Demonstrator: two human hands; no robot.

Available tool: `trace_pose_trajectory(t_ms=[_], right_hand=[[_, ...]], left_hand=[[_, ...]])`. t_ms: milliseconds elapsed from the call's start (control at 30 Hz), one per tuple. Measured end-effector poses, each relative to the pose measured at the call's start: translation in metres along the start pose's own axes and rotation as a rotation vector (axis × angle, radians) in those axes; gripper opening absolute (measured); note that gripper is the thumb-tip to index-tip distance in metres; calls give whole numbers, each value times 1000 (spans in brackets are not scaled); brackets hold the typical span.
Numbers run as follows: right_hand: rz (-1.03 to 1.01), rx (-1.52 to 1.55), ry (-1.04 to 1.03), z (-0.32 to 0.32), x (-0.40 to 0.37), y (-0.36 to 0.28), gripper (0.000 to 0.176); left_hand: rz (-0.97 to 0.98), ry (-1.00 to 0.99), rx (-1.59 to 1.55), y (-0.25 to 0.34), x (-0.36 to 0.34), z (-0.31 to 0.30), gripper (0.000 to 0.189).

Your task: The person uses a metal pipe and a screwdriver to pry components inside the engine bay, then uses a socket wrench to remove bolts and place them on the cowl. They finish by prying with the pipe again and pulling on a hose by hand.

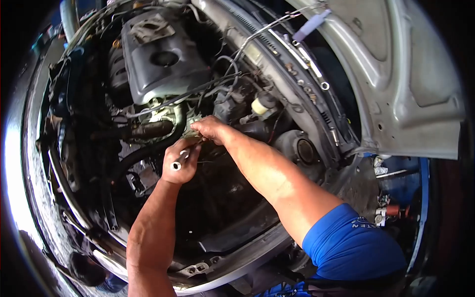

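My left hand (181,161) is closed around a metal wrench (176,165), whose round hollow end sticks out from the fist toward me. Just beyond it, my right hand (210,129) has its fingers bent and pressed together, low in the engine bay. What those fingertips grip is too small and hidden to make out. The two hands nearly meet beside a black curved hose (180,121). Behind them sits the dark plastic engine cover (170,69). A reservoir with a pale yellowish body (262,105) lies to the right of my right hand.
The raised hood (396,74) hangs at the right. Several wrenches, one with a ring end (324,86), and small parts rest along the cowl (302,74). The strut tower (299,147) stands near my right forearm. A person's head (84,269) shows at lower left.
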State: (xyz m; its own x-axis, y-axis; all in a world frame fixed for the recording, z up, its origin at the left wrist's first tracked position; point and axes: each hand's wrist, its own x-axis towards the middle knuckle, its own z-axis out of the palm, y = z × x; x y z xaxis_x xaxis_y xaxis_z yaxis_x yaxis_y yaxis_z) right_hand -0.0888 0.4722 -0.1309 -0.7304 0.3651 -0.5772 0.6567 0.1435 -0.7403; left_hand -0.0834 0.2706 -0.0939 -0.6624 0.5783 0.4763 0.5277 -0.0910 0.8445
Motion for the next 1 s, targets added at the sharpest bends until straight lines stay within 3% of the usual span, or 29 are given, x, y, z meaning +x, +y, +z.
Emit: trace_pose_trajectory(t_ms=[67, 200, 333, 400, 467, 533, 600, 767, 933, 1000], right_hand=[[-121, -255, 184, -18, -26, -13, 25], [-109, -437, 273, -49, -66, -25, 24], [-281, -162, 228, -70, -117, -31, 29], [-318, 128, 15, -96, -148, -36, 27], [-386, 277, 32, -123, -193, -41, 24], [-478, 578, -96, -161, -213, -21, 21], [-531, 614, 5, -180, -231, -10, 21], [-667, 626, -57, -202, -249, 6, 28], [-688, 596, -15, -199, -252, 12, 28], [-636, 506, 91, -198, -253, 16, 26]], left_hand=[[-96, 39, -88, 3, -1, -3, 14], [-365, 219, -586, -22, -7, 4, 17], [-405, 184, -447, -33, -9, 5, 17], [-378, 141, -442, -38, -11, 5, 17], [-356, 100, -430, -35, -8, 9, 17], [-361, 83, -375, -32, -8, 6, 17], [-375, 60, -356, -37, -9, 4, 18], [-369, 48, -331, -40, -11, 3, 18], [-369, 19, -318, -42, -14, 4, 18], [-363, 14, -333, -44, -14, 5, 19]])
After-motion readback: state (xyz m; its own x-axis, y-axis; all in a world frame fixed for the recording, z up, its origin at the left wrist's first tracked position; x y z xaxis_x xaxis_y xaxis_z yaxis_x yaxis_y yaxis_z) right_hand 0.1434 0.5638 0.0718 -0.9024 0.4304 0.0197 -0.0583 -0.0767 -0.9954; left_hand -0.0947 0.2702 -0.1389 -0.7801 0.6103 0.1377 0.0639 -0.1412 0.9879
